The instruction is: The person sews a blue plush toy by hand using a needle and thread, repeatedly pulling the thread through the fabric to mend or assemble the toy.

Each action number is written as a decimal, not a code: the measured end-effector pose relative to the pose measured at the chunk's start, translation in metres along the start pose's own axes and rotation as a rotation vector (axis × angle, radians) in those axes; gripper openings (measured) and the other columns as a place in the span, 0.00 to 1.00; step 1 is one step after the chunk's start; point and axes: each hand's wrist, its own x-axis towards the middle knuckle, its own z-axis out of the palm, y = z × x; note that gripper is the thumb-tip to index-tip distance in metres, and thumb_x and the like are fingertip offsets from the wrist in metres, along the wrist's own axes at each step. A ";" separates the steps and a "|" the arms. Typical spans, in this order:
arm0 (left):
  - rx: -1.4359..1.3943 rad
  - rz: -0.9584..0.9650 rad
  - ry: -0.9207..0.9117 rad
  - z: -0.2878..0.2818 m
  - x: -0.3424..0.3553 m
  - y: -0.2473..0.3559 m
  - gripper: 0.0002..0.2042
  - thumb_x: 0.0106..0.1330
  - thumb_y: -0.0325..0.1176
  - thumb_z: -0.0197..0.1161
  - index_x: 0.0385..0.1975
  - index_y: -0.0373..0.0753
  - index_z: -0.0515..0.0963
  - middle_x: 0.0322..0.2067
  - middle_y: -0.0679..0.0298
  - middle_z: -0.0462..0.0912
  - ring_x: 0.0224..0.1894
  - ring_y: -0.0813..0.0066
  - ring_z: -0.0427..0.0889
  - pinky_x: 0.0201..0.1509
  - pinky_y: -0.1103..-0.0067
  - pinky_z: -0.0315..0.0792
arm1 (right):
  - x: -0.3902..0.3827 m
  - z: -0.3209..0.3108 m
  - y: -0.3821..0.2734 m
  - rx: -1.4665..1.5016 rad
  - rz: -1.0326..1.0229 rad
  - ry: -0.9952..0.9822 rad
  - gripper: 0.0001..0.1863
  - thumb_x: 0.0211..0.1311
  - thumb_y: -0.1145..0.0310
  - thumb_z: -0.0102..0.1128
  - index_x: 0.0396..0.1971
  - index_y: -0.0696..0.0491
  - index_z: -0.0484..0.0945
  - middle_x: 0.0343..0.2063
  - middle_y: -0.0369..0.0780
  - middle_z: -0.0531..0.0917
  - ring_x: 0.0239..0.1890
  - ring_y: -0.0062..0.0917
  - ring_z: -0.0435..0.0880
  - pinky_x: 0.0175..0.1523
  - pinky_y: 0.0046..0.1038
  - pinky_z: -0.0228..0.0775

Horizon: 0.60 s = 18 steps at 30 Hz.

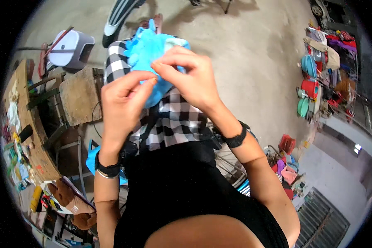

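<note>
A bright blue soft thing (146, 50), like a plush toy with small pointed bits along its left side, lies on my lap over black-and-white checked cloth (173, 124). My left hand (122, 97) is closed in a pinch above its lower part, thumb against forefinger. Just to the right and slightly farther off, my right hand (192, 76) pinches too, its fingertips close to the left ones. Whatever sits between either set of fingertips is too small to make out. Both hands cover part of the blue thing.
A worn wooden chair (82, 97) stands at my left, with a pale plastic stool (68, 48) beyond it. Farther left is a wooden table (39, 153) with clutter around it. Shelves with colourful goods (318, 74) line the right side. A shoe (110, 29) shows ahead.
</note>
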 end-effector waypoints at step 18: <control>0.138 0.208 0.024 -0.008 -0.004 -0.001 0.02 0.56 0.23 0.64 0.28 0.35 0.80 0.18 0.71 0.75 0.17 0.90 0.63 0.19 0.88 0.55 | -0.005 -0.009 -0.014 -0.559 -0.539 -0.143 0.10 0.39 0.80 0.69 0.24 0.56 0.77 0.23 0.38 0.73 0.27 0.29 0.73 0.33 0.27 0.65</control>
